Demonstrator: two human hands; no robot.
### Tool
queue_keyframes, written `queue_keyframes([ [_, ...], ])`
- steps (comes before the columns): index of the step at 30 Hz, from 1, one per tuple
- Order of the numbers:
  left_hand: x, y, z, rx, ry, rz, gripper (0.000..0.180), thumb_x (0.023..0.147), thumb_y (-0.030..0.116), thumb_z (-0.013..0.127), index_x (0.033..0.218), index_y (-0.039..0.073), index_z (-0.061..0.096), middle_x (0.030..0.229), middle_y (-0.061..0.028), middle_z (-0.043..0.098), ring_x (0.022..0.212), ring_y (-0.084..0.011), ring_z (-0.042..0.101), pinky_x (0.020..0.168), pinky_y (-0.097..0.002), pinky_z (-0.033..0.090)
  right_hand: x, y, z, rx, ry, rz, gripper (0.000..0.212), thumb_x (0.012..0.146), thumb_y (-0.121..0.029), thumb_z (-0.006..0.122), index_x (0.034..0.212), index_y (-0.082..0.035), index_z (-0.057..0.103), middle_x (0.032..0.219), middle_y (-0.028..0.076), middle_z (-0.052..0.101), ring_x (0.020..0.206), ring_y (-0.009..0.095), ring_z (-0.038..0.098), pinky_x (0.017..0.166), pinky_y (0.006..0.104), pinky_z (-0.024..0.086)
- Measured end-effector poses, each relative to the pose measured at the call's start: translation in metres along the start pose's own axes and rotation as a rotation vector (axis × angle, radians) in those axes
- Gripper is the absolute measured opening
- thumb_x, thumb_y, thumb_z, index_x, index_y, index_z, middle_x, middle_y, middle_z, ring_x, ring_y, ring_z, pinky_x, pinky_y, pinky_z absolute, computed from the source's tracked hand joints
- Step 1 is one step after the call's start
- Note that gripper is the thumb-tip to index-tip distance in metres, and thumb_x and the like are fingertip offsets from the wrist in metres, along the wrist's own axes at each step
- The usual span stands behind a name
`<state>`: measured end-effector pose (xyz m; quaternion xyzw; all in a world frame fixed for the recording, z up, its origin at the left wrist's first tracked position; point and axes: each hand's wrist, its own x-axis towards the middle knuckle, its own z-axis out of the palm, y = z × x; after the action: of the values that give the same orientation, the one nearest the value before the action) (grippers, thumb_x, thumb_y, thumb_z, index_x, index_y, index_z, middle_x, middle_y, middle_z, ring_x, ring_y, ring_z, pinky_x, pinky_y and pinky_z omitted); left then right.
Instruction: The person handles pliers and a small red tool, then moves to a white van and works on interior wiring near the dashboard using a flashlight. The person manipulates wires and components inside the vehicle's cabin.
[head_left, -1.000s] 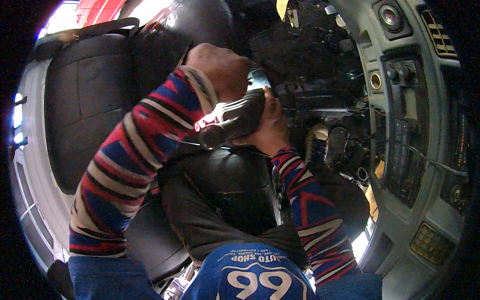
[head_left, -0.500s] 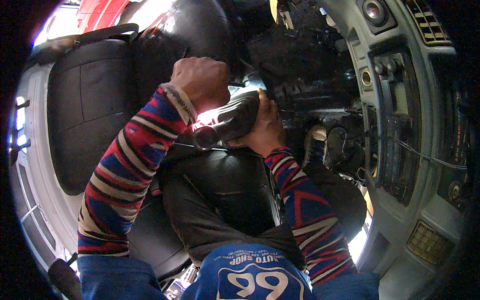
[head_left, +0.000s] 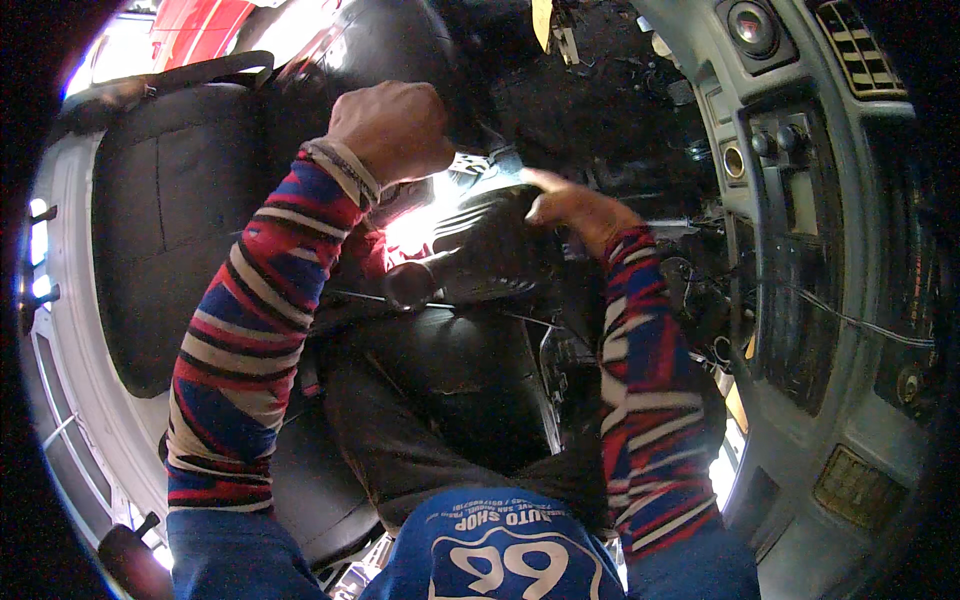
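Note:
A black ribbed rubber duct (head_left: 490, 232) with a round open end lies among the seats ahead of my lap. My left hand (head_left: 390, 130) is a closed fist above its far left side; whatever it may grip is hidden under the fingers. To the right of the duct's far end is my right hand (head_left: 585, 208), index finger stretched out and thumb apart, with nothing visible in its grasp. The fingertip is close to a pale, brightly lit piece (head_left: 505, 178) by the duct; I cannot tell whether they touch. Red material (head_left: 372, 252) shows beside the glare left of the duct.
Black seats (head_left: 180, 230) fill the left side, with a white door frame (head_left: 75, 250) beyond. On the right runs a grey dashboard (head_left: 860, 300) with a radio panel and a loose wire (head_left: 850, 312). The dark floor (head_left: 600, 110) holds scattered bits.
My right hand has come off the side of the duct and moved right, its index finger now extended. My left fist has shifted slightly farther away and left, uncovering more of the glare.

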<state>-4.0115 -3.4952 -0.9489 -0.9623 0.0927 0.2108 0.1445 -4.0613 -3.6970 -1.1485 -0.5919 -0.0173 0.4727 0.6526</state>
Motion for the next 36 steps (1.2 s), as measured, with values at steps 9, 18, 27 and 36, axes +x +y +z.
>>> queue_keyframes([
  [9,0.028,-0.016,-0.011,-0.047,-0.121,0.070,0.032,0.078,0.025,0.064,0.098,0.005,0.079,0.103,-0.0202,0.075,0.098,-0.0399,0.073,0.085,-0.0484,0.058,0.140,0.024,0.006,-0.659,0.315,-0.607,0.032,0.083,-0.028,0.077,0.104,-0.005,0.076,0.093,0.015,0.074,0.086,0.032,0.072,0.078,0.0412,0.056],
  [18,-0.006,0.002,0.008,-0.063,0.029,-0.002,0.026,0.082,0.026,0.061,0.080,0.005,0.075,0.078,-0.0222,0.071,0.078,-0.0427,0.072,0.072,-0.0511,0.059,0.152,0.029,0.001,-0.735,0.319,-0.808,0.040,0.076,-0.042,0.084,0.095,-0.007,0.077,0.093,0.019,0.074,0.084,0.038,0.072,0.076,0.0456,0.058],
  [27,0.022,-0.015,0.011,-0.537,-0.611,-0.067,0.031,0.077,0.029,0.067,0.078,-0.002,0.071,0.063,-0.0182,0.064,0.056,-0.0298,0.063,0.056,-0.0454,0.050,0.138,0.032,-0.003,-0.640,0.292,-0.703,0.026,0.082,-0.028,0.081,0.097,-0.007,0.080,0.096,0.018,0.076,0.086,0.034,0.074,0.077,0.0413,0.058],
  [36,-0.004,0.016,0.022,0.104,0.002,0.232,0.017,0.064,0.020,0.069,0.071,0.006,0.076,0.077,-0.0173,0.072,0.075,-0.0367,0.072,0.065,-0.0452,0.058,0.149,0.046,-0.008,-0.626,0.320,-0.798,0.021,0.081,-0.013,0.071,0.100,-0.010,0.081,0.103,0.013,0.075,0.097,0.028,0.073,0.084,0.0358,0.057],
])
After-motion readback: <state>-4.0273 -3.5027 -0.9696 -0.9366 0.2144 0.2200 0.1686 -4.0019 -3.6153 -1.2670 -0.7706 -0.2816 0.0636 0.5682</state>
